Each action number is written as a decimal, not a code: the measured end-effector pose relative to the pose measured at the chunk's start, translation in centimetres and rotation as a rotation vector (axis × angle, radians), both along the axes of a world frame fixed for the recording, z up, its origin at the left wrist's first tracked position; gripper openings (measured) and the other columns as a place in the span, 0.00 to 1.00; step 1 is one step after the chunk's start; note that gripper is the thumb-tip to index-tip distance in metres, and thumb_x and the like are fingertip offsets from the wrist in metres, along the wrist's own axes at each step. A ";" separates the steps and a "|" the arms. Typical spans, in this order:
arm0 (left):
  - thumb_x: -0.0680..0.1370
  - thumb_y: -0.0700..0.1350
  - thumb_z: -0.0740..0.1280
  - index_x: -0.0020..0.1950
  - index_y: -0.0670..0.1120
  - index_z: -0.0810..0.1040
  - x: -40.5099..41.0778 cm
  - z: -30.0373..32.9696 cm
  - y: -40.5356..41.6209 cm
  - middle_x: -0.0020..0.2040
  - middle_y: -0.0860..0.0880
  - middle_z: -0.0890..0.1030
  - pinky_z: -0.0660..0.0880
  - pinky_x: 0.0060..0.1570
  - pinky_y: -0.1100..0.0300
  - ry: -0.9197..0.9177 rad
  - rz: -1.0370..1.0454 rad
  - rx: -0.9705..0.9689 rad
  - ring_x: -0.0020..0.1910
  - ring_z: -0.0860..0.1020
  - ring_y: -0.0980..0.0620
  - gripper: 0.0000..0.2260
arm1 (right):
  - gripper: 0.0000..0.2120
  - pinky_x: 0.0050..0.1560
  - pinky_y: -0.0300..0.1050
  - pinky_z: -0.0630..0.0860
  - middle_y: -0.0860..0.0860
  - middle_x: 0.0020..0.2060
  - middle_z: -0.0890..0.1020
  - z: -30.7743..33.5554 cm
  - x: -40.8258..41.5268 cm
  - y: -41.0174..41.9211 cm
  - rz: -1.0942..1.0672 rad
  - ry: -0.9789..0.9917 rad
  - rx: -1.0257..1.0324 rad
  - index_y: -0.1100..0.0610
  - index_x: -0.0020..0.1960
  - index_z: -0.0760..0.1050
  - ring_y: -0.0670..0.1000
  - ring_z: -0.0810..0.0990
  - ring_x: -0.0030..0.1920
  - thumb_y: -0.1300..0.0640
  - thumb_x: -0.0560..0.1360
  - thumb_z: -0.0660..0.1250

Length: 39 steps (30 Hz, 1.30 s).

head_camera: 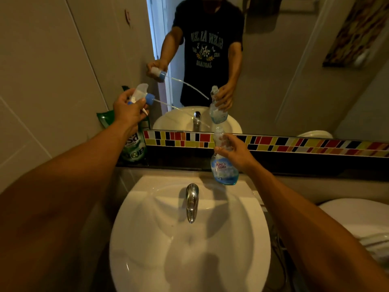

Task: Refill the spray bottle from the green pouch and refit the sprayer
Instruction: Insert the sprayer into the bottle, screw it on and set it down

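My right hand (233,151) grips the neck of a clear spray bottle (224,167) with a little blue liquid at its bottom; its mouth is uncapped. The bottle is upright above the back rim of the sink. Up and to the left, my left hand (128,110) holds the white and blue sprayer (142,94), its thin dip tube (168,104) pointing right toward the bottle, clear of it. The green pouch (133,146) stands on the dark ledge in the left corner, partly hidden behind my left wrist.
A white sink (147,239) with a chrome tap (191,201) lies below my hands. A mirror (273,70) above a coloured tile strip (273,144) reflects the person. A white toilet (357,216) is at the right.
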<state>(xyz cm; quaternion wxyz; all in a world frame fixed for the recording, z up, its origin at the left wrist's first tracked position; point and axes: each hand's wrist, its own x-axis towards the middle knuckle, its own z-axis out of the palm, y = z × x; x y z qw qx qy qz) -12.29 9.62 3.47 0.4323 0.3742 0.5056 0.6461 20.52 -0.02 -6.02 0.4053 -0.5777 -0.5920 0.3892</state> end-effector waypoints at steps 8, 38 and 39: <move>0.76 0.35 0.71 0.60 0.54 0.77 -1.9 2.5 -2.2 0.62 0.41 0.79 0.79 0.33 0.63 -0.046 -0.100 0.041 0.50 0.83 0.45 0.18 | 0.18 0.47 0.42 0.78 0.41 0.54 0.80 0.4 -2.5 -2.1 -0.002 -0.054 -0.016 0.43 0.65 0.73 0.46 0.81 0.55 0.54 0.78 0.74; 0.74 0.34 0.73 0.60 0.51 0.78 6.0 2.6 -3.7 0.63 0.41 0.76 0.82 0.45 0.52 0.285 -0.513 0.190 0.56 0.79 0.40 0.19 | 0.23 0.54 0.49 0.83 0.43 0.57 0.81 3.1 -5.8 -0.1 0.085 -0.006 0.033 0.39 0.68 0.70 0.47 0.82 0.56 0.50 0.77 0.75; 0.74 0.34 0.73 0.60 0.51 0.78 6.4 2.3 -3.5 0.63 0.42 0.76 0.81 0.44 0.55 0.294 -0.524 0.190 0.56 0.79 0.41 0.19 | 0.23 0.52 0.48 0.83 0.42 0.56 0.81 3.2 -5.7 0.0 0.087 0.005 0.025 0.38 0.68 0.69 0.47 0.83 0.55 0.50 0.77 0.75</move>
